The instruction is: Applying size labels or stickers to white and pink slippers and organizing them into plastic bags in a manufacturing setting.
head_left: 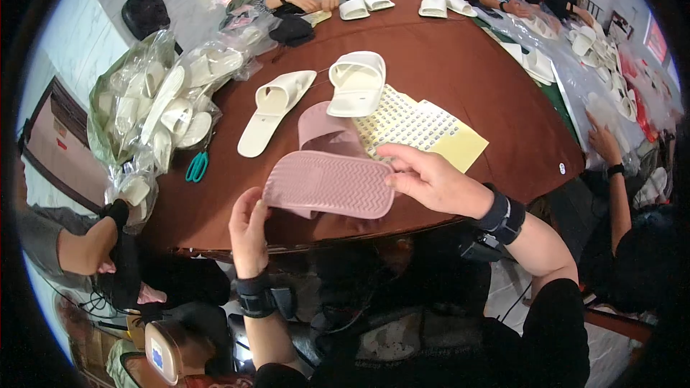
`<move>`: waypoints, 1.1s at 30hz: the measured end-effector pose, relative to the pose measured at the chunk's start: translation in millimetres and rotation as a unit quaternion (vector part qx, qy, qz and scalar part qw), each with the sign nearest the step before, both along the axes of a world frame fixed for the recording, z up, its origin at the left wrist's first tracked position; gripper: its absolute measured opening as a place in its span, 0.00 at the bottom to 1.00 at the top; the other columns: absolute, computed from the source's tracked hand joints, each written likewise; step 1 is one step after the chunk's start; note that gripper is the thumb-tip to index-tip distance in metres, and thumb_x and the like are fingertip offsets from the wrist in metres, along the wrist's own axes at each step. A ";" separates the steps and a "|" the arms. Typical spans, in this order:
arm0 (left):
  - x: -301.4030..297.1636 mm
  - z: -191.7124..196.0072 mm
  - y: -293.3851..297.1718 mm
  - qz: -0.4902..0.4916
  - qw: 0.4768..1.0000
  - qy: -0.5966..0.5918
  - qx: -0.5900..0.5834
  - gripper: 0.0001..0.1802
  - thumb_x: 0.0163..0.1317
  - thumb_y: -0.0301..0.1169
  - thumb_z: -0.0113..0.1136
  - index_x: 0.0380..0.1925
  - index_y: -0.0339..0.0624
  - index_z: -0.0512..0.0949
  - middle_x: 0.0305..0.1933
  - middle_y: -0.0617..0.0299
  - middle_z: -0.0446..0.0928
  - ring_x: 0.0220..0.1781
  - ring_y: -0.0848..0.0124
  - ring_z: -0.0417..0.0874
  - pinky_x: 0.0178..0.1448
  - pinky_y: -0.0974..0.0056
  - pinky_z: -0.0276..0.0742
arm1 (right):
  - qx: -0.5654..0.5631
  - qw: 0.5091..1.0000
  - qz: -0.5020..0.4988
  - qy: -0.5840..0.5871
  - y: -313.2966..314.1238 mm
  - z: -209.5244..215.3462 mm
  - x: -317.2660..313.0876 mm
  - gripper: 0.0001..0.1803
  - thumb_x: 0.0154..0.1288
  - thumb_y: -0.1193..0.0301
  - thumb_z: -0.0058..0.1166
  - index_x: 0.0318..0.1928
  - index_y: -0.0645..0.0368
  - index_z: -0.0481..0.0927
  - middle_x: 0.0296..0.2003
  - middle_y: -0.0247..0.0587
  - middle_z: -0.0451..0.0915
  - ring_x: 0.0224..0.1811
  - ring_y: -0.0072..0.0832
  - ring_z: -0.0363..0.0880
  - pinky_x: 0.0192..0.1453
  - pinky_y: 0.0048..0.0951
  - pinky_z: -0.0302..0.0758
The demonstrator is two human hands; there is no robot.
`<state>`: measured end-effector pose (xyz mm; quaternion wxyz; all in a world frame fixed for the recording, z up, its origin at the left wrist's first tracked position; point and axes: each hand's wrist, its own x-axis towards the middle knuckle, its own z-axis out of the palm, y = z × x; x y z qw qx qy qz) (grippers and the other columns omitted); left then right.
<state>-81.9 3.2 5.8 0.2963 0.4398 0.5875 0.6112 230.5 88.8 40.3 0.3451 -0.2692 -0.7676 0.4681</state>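
Observation:
A pink slide slipper [329, 184] is held level above the near table edge, its ridged sole turned up toward me. My left hand [249, 231] grips its left end, fingers closed on the rim. At its right end, my right hand [433, 181] pinches the edge between thumb and fingers. Just behind it a second pink slipper [325, 128] lies on the table, partly covered by the held one. Two cream slippers, one slanting [267, 116] and one beside it [357, 86], lie farther back. Yellow sticker sheets [424, 126] with rows of small labels lie right of them.
The brown table [460, 65] curves away ahead. Teal-handled scissors [197, 167] lie at its left edge near clear bags of cream slippers [169, 100]. More cream slippers [366, 5] stand at the far edge. Other people sit around, and a co-worker's hand [605, 140] touches plastic at right.

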 end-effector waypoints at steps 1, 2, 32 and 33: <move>-1.5 -6.1 -0.6 -0.015 1.000 -0.014 0.011 0.16 0.66 0.25 0.53 0.52 0.31 0.72 0.48 0.60 0.76 0.46 0.76 0.74 0.51 0.72 0.70 | -0.054 0.998 0.011 0.004 -3.2 1.7 -8.1 0.23 0.66 0.73 0.52 0.58 0.69 0.66 0.46 0.51 0.79 0.49 0.32 0.79 0.51 0.29 0.76; -0.4 -9.5 -0.3 -0.029 0.999 -0.029 0.025 0.16 0.66 0.25 0.52 0.52 0.30 0.72 0.48 0.59 0.76 0.47 0.76 0.74 0.52 0.71 0.70 | -0.105 0.994 0.022 0.005 -3.3 5.6 -13.8 0.24 0.66 0.74 0.52 0.60 0.70 0.65 0.47 0.49 0.78 0.50 0.29 0.78 0.52 0.28 0.75; 27.1 -11.1 -25.8 -0.111 0.907 -0.397 0.088 0.27 0.62 0.26 0.46 0.62 0.31 0.61 0.64 0.51 0.67 0.66 0.60 0.68 0.70 0.55 0.62 | 0.388 0.904 -0.043 -0.174 -36.4 -13.2 -49.8 0.26 0.57 0.68 0.59 0.56 0.60 0.69 0.55 0.47 0.69 0.60 0.47 0.65 0.58 0.44 0.64; 27.2 -11.9 -25.9 -0.109 0.907 -0.397 0.093 0.28 0.61 0.26 0.47 0.62 0.31 0.61 0.64 0.51 0.67 0.67 0.60 0.67 0.70 0.55 0.61 | 0.395 0.894 -0.070 -0.200 -33.3 -20.4 -51.2 0.27 0.57 0.68 0.59 0.57 0.60 0.68 0.57 0.48 0.68 0.61 0.47 0.64 0.59 0.45 0.63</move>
